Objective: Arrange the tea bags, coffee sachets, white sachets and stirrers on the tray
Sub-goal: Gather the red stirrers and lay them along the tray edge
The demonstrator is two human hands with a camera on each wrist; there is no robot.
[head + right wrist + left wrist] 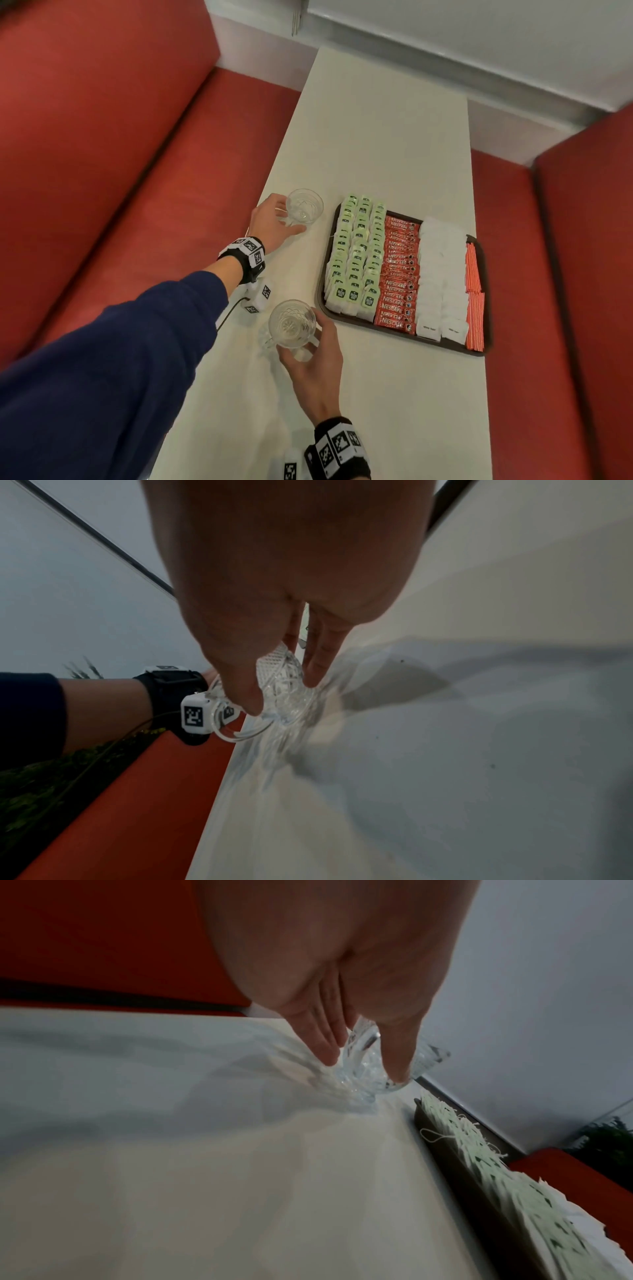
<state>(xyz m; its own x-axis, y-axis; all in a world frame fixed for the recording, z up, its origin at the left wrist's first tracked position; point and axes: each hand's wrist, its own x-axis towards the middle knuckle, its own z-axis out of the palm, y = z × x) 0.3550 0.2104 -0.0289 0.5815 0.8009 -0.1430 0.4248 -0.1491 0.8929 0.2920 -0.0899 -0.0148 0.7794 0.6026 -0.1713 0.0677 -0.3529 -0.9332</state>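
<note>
On the white table point(376, 137) the brown tray point(488, 274) is seen already filled in 4 bands: green tea bags point(354, 253) at its left, red coffee sachets point(399, 274) beside them, then white sachets point(442, 274), then orange stirrers point(474, 291) at its right edge; the arranging is judged as finished, since none of these items is seen off the tray; 2 glass cups are left beside it; the far cup point(305, 205) is touched by the left hand point(270, 222) with nearly straight fingers; the near cup point(292, 323) is held by the right hand point(315, 363), fingers curled around it.
</note>
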